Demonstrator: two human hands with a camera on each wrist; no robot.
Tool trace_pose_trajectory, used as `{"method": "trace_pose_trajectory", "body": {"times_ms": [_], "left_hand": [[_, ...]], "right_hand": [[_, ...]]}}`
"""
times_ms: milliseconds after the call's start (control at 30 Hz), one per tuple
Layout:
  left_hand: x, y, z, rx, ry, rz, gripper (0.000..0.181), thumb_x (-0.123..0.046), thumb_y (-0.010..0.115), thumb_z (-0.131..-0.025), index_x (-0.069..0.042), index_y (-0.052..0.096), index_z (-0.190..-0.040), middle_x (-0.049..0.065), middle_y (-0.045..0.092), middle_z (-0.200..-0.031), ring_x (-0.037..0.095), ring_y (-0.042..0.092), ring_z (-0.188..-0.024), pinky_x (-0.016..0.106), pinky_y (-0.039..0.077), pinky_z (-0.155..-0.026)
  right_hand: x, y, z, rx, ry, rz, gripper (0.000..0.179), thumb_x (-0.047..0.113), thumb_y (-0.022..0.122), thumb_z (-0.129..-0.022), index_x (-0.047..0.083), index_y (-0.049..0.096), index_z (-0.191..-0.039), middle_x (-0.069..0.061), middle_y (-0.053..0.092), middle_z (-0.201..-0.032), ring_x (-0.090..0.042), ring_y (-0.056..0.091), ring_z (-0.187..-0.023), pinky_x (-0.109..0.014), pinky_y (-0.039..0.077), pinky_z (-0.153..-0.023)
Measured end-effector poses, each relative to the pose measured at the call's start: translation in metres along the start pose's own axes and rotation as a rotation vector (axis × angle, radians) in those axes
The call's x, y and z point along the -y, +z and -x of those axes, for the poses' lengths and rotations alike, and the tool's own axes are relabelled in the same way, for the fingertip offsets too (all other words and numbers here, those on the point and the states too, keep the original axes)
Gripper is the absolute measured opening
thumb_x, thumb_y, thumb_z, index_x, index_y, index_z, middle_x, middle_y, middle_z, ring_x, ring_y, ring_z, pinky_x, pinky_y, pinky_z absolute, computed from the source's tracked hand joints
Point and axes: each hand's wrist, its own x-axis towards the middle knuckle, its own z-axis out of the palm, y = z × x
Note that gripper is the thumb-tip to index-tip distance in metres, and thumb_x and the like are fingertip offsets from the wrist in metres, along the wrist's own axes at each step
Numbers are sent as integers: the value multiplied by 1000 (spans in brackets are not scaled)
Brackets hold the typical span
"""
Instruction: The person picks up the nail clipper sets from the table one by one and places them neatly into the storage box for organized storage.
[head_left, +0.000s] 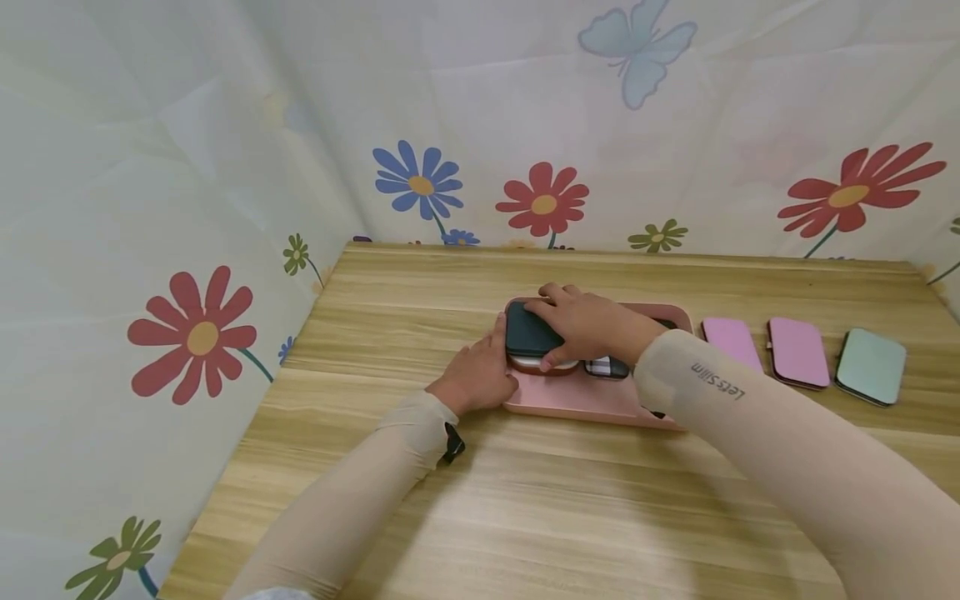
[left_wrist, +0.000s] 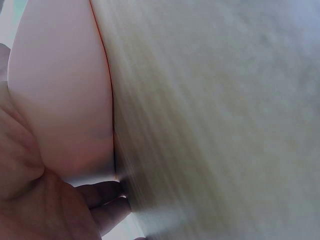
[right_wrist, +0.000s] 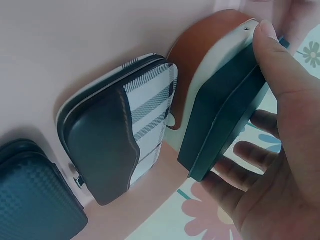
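Hiding dk. case [head_left: 529, 331] (partly): R hand [head_left: 590, 326].

Table [head_left: 525, 517] holds tray [head_left: 558, 395] and, seemingly, three cases [head_left: 798, 352].

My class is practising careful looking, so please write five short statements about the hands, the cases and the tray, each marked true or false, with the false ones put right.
1. The right hand is holding a dark green case. True.
2. The left hand is holding a pink case. False: the left hand is touching the outside of the pink tray at its left end.
3. The plaid and black case is in the tray. True.
4. The cases on the table to the right of the tray are all pink. False: beside two pink cases lies a mint green case.
5. The mint green case is the farthest right. True.
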Motion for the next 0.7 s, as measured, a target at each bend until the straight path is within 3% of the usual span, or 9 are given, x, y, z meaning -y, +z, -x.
{"method": "trace_pose_trajectory", "body": {"times_ms": [267,500,700], "left_hand": [[-2,-2,2,24,-1,26,97,-31,55,-95,-7,-12,-160,14,26,-164,24,31,-149,53,23,-120],[0,1,-1,31,-6,27,97,-30,54,-94,-9,-15,-159,11,22,-166,24,29,-150,52,22,-121],[-4,-4,5,36,1,61,96,-26,54,-94,-8,-16,-159,13,23,-165,24,26,-152,54,18,-121]], "right_hand": [[-10,-2,10,-20,13,8,94,67,66,-83,16,35,-157,-16,37,-153,-36,42,-135,-54,40,-109],[-32,-3,32,-69,47,-27,92,72,62,-83,17,40,-154,-16,42,-150,-38,45,-133,-57,38,-109],[-55,-11,57,-106,78,-81,87,62,65,-88,11,39,-153,-19,40,-150,-40,44,-134,-60,36,-110]]}}
